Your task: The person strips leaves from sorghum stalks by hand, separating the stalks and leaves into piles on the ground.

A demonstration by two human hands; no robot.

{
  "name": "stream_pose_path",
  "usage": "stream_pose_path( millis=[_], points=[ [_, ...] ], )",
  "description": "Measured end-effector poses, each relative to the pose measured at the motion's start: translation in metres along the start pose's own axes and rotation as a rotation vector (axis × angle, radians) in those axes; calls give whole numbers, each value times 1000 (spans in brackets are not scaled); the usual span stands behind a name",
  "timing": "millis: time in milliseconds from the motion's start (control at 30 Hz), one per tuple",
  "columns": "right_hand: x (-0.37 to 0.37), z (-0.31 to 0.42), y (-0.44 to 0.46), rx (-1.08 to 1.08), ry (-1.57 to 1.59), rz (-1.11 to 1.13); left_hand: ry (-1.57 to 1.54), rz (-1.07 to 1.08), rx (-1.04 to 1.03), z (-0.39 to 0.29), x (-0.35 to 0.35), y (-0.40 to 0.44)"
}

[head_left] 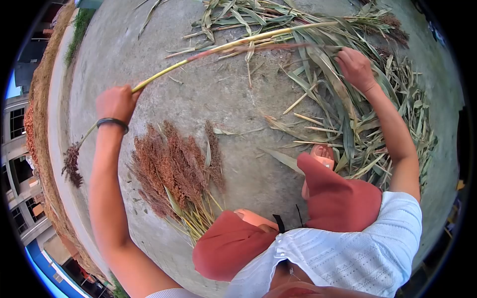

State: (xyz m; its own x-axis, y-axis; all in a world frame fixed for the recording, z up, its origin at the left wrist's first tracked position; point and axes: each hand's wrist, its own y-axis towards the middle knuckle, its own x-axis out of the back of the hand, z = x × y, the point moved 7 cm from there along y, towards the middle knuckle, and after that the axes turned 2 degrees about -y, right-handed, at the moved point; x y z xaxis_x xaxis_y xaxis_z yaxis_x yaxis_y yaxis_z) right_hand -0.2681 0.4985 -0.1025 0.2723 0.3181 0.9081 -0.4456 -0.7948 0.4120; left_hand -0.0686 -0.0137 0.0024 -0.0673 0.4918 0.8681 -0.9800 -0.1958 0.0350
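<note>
My left hand is closed round a long yellow-green sorghum stalk, raised above the ground. Its dark, drooping seed head hangs beyond the fist at the left, while the cut end reaches far to the right. At the upper right my right hand is closed on a long leaf, whose reddish sheath runs just below the stalk. Between my left arm and my legs lies a bundle of reddish-brown sorghum heads, with their thin stems pointing toward my knee.
Stripped leaves and stalks are heaped along the right side and top of the concrete ground. Short cut stalk pieces lie near my foot. Beyond the pavement edge at left stand a dirt bank and buildings.
</note>
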Motion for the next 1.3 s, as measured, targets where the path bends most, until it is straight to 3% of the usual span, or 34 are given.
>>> stream_pose_path(
  millis=[67, 100, 133, 167, 200, 233, 267, 367, 433, 533, 600, 700, 733, 800, 900, 1000, 1033, 1067, 1100, 1167, 1300],
  points=[
    [-10, -90, -78, -265, -224, 172, 15, 5, 82, 35, -13, -22],
    [12, -148, -160, -520, -267, 368, -101, 104, 179, 60, -45, -54],
    [35, -208, -203, -791, -405, 321, -104, 51, 274, 88, -46, -70],
    [57, -232, -264, -1135, -506, 577, -26, 66, 295, 123, -54, -100],
    [88, -264, -316, -1322, -533, 648, -14, 73, 317, 134, -66, -123],
    [93, -311, -389, -1381, -630, 703, 17, 83, 339, 147, -66, -142],
    [104, -313, -405, -1496, -593, 796, 49, 125, 350, 142, -55, -153],
    [100, -250, -304, -1325, -748, 865, 176, 264, 423, 132, -22, -190],
    [47, -265, -271, -1000, -803, 927, 303, 305, 468, 168, -15, -229],
    [-27, -268, -249, -673, -827, 843, 531, 669, 926, 299, 22, -352],
    [-59, -253, -201, -482, -864, 649, 641, 805, 1083, 357, 67, -452],
    [-111, -239, -154, -412, -685, 667, 934, 995, 952, 351, 146, -528],
    [-147, -256, -164, -441, -583, 763, 999, 1103, 997, 358, 170, -562],
    [-185, -249, -154, -382, -559, 798, 1027, 1441, 814, 361, 186, -626],
    [-204, -209, -131, -295, -485, 831, 996, 1905, 409, 323, 174, -693],
    [-201, -185, -126, -328, -486, 875, 841, 2047, -19, 257, 86, -753],
    [-199, -189, -129, -342, -474, 848, 731, 2023, -153, 218, 40, -762],
    [-193, -192, -130, -368, -468, 817, 573, 1853, -419, 178, -19, -789],
    [-187, -189, -135, -402, -456, 858, 459, 1861, -542, 118, -41, -739],
    [-165, -179, -141, -479, -445, 936, 196, 1762, -573, 27, -90, -670],
    [-128, -183, -159, -504, -430, 915, -95, 1513, -716, -101, -166, -623]
  ],
)
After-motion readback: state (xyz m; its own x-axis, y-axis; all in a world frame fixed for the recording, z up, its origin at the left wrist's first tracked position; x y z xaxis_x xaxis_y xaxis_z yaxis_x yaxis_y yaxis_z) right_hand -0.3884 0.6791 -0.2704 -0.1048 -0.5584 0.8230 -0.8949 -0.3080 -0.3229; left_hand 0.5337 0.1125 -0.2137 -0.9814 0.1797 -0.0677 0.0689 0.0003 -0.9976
